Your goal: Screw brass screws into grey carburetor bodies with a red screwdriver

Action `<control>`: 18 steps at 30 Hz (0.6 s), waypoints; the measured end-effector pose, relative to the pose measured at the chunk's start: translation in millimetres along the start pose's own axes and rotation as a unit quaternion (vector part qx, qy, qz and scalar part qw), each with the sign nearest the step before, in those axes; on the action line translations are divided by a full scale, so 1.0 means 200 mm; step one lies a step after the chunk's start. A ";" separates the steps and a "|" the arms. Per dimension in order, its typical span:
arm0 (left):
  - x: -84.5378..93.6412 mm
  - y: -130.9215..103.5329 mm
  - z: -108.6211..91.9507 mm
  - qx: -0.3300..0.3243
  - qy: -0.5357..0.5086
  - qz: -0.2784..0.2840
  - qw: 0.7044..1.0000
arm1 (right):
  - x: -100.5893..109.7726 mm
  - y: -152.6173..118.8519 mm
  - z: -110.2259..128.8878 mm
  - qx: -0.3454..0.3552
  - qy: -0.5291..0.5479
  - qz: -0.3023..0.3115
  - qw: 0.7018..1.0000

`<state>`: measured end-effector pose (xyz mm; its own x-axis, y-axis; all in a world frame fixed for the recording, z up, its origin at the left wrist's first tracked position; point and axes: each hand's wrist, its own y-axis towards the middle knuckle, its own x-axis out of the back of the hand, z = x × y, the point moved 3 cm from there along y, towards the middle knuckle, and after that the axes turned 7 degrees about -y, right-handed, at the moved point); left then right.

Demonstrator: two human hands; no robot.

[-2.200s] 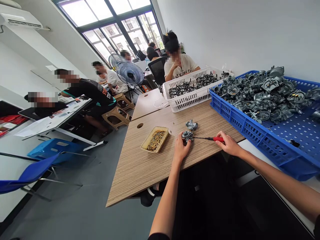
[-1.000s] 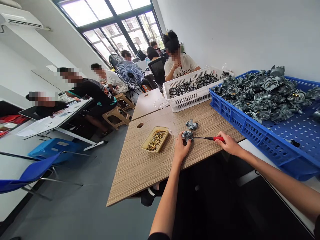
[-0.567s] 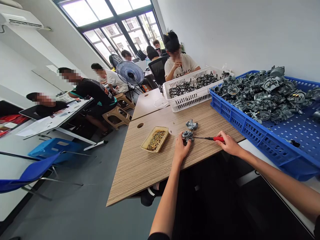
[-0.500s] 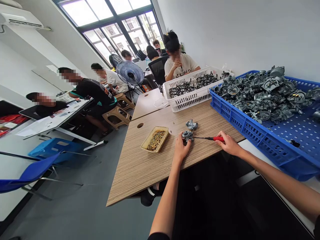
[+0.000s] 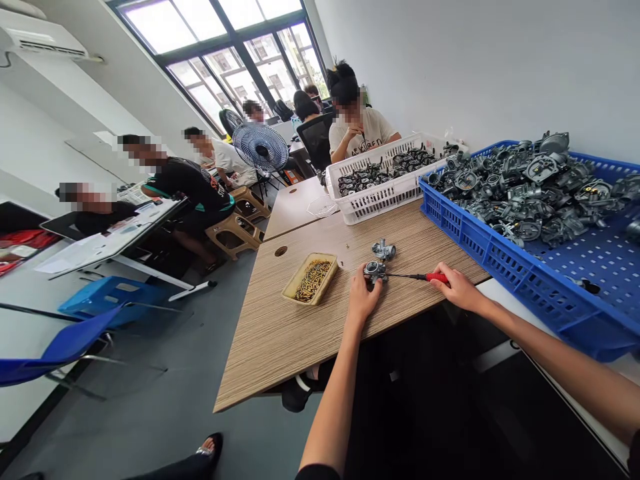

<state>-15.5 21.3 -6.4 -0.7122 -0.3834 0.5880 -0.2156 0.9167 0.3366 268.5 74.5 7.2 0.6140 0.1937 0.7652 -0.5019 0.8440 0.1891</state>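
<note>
Foot [image 5: 209,447] has come into view on floor [image 5: 250,427] at lower left; both hands and part unmoved. Part [image 5: 374,269] on counter [image 5: 280,340], in left hand [image 5: 361,298], grip closed on it. Right hand [image 5: 461,291] grips screwdriver [image 5: 423,276] by red handle; shaft reaches part's right side, tip contact too small to tell. Second part [image 5: 384,249] just beyond. Tray [image 5: 326,285] of brass pieces [image 5: 313,279] left of left hand. Farther: white crate [image 5: 383,207] of dark parts [image 5: 367,175], person [image 5: 367,130] behind. Blue crate [image 5: 505,283], heaped with metal parts [image 5: 530,190], at right.
</note>
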 end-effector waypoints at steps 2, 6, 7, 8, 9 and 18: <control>0.00 0.00 0.00 0.001 -0.003 0.001 1.000 | 0.00 0.00 0.00 0.007 -0.001 -0.002 1.000; 0.00 0.00 -0.01 0.003 -0.007 0.004 1.000 | 0.00 0.00 -0.01 0.010 -0.005 -0.006 1.000; 0.00 0.00 -0.01 0.005 -0.006 0.005 1.000 | 0.00 0.00 -0.02 0.009 -0.007 -0.006 1.000; 0.00 0.00 -0.01 0.007 -0.005 0.006 1.000 | -0.01 0.00 -0.02 0.007 -0.007 -0.006 1.000; 0.00 0.00 -0.01 0.009 -0.003 0.006 1.000 | -0.01 0.00 -0.02 0.004 -0.007 -0.006 1.000; 0.00 0.00 -0.01 0.009 0.001 0.006 1.000 | -0.01 0.00 -0.02 -0.012 -0.006 0.003 1.000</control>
<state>-15.2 21.0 -5.2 -0.7137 -0.3723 0.5934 -0.2188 0.9232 0.3160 268.6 75.9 3.3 0.6040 0.1924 0.7734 -0.4902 0.8549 0.1701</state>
